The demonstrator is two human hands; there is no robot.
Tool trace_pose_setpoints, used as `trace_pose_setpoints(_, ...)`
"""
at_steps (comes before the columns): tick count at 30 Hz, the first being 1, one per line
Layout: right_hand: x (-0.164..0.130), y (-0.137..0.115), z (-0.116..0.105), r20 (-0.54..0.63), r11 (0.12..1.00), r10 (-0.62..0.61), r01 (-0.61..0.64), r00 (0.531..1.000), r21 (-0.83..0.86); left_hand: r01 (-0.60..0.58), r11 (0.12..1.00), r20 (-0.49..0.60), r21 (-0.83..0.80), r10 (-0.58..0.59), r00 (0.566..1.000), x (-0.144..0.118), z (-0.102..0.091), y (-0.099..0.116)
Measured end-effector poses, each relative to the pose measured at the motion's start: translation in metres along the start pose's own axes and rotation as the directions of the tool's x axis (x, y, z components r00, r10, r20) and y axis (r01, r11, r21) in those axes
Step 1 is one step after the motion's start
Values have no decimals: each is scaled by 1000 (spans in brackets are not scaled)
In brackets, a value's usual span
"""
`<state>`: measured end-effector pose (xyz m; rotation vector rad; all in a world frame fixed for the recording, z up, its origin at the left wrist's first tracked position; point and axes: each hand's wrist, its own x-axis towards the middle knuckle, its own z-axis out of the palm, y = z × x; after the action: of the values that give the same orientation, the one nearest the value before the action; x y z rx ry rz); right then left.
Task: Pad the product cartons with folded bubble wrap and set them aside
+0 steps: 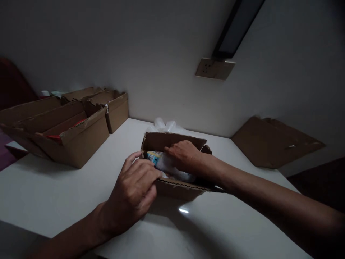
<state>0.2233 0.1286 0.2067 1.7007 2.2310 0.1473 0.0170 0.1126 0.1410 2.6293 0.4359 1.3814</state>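
Observation:
An open cardboard box (pixel 175 189) stands on the white table in front of me. My left hand (pixel 136 181) grips its near left corner, fingers bent over the rim. Inside the box, my right hand (pixel 183 154) is curled down onto bunched clear plastic wrap (pixel 168 166); its fingertips are partly hidden. A blue and yellow printed packet (pixel 153 158) shows beside the wrap, near my left fingers. Behind the box lies more clear, puffy plastic (pixel 164 125).
Several open cardboard boxes (pixel 91 142) stand at the left, one with something red (pixel 55 138) inside. A flat brown cardboard piece (pixel 275 142) leans on the wall at the right. A socket plate (pixel 215 69) and a dark-framed panel (pixel 237 28) are above the white table (pixel 118 144).

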Motion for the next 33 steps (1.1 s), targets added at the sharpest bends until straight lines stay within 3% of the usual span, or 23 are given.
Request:
trace_pose_setpoints(2,-2,-4,1,-9,999,-45,45,999,14,-6,1000,-12,13,6,1000,1,1,0)
trace_pose_setpoints(5,-1,-10,2,74,985,-167,162,983,66,-20,999,-31,43,22,999,2,2,0)
trace_pose_setpoints(8,-4,-8,-1,122,977,-198,185,973,109,-20,998,-67,66,24,997,3,3,3)
trace_pose_setpoints(10,-19,4,-7,28,972,-176,169,984,163,7,997,-134,73,3,991,-1,1,3)
trace_pose_setpoints(12,-50,24,-10,-177,954,-103,147,979,262,67,996,-222,65,-51,974,-10,-1,0)
trace_pose_setpoints(13,-71,35,-10,-293,936,-27,127,956,329,116,992,-256,42,-101,961,-17,-1,-3)
trace_pose_setpoints(15,-118,55,1,-462,870,216,45,860,491,255,965,-259,-62,-263,930,-33,-2,-13)
trace_pose_setpoints(17,-160,64,27,-446,764,465,-93,764,638,435,874,-154,-217,-471,869,-50,1,-25)
trace_pose_setpoints(19,-183,57,66,-374,647,586,-137,719,750,594,725,24,-349,-627,779,-65,9,-36)
trace_pose_setpoints(21,-181,34,108,-243,535,591,-148,769,832,697,558,199,-450,-698,688,-76,20,-43)
trace_pose_setpoints(22,-171,19,126,-234,501,568,-105,789,859,725,479,267,-495,-710,652,-78,25,-45)
trace_pose_setpoints(24,-144,-7,150,-223,463,517,-51,826,885,745,363,338,-559,-721,605,-75,37,-45)
trace_pose_setpoints(25,-130,-15,155,-233,454,521,-36,821,890,742,339,336,-578,-730,596,-70,43,-44)
trace_pose_setpoints(28,-115,-17,153,-231,439,587,-66,776,896,711,369,272,-598,-742,613,-43,62,-33)
trace_pose_setpoints(33,-179,5,148,-226,411,743,-163,630,897,598,410,335,-689,-552,763,-7,92,0)
